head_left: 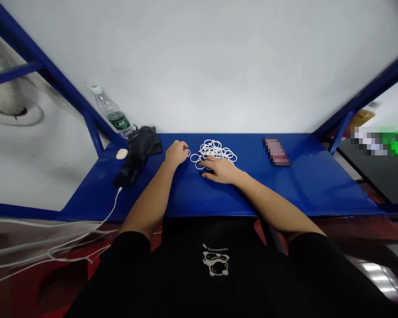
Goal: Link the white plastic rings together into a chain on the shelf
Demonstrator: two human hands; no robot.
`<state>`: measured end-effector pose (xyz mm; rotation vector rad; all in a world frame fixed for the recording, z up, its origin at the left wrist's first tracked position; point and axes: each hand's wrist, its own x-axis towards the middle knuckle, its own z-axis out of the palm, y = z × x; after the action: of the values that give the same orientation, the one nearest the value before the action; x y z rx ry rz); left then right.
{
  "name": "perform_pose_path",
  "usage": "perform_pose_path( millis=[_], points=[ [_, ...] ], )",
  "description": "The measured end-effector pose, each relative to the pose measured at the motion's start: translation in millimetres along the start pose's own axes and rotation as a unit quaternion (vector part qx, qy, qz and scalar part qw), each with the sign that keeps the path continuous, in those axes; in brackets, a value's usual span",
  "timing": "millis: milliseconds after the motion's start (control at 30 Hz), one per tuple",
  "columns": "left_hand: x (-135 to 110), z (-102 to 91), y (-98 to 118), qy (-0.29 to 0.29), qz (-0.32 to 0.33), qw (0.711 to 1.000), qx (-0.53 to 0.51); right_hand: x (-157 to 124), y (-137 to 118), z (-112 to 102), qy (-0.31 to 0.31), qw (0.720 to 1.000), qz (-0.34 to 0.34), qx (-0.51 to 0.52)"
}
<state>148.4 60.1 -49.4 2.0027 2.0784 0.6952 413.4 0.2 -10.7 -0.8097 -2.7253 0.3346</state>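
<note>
A loose pile of white plastic rings (pixel 229 153) lies on the blue tabletop (pixel 189 194), near the wall. Just left of it is my left hand (pixel 177 153), its fingers closed on one white ring (pixel 189 153) whose edge shows beside the fingertips. My right hand (pixel 221 169) rests palm down over the front of the pile with its fingers apart. Its fingertips touch a ring (pixel 197 166) at the pile's near left edge, and the hand covers some of the rings behind it.
On the left stand a clear bottle (pixel 114 115) with a green label, a crumpled black bag (pixel 146 140), a dark power bank-like block (pixel 130 171) and a pale round object (pixel 121 153). A white cable (pixel 116 201) hangs off the edge. A blurred phone-like slab (pixel 276 152) lies right.
</note>
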Motion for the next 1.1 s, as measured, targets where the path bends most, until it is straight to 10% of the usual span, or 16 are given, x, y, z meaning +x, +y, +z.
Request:
perform_pose_path(
  millis=[267,600,1100],
  points=[
    [-8,-8.4,18,0.074,0.025,0.996,-0.046,1,15,4,-0.028,0.999,0.027,-0.001],
    [-22,-3.8,36,-0.079,0.156,0.985,0.009,1,26,-2,-0.002,0.997,0.07,-0.025],
    [-39,-14.9,59,-0.099,0.242,0.962,-0.072,1,24,-9,0.069,0.986,0.149,-0.029]
  ],
)
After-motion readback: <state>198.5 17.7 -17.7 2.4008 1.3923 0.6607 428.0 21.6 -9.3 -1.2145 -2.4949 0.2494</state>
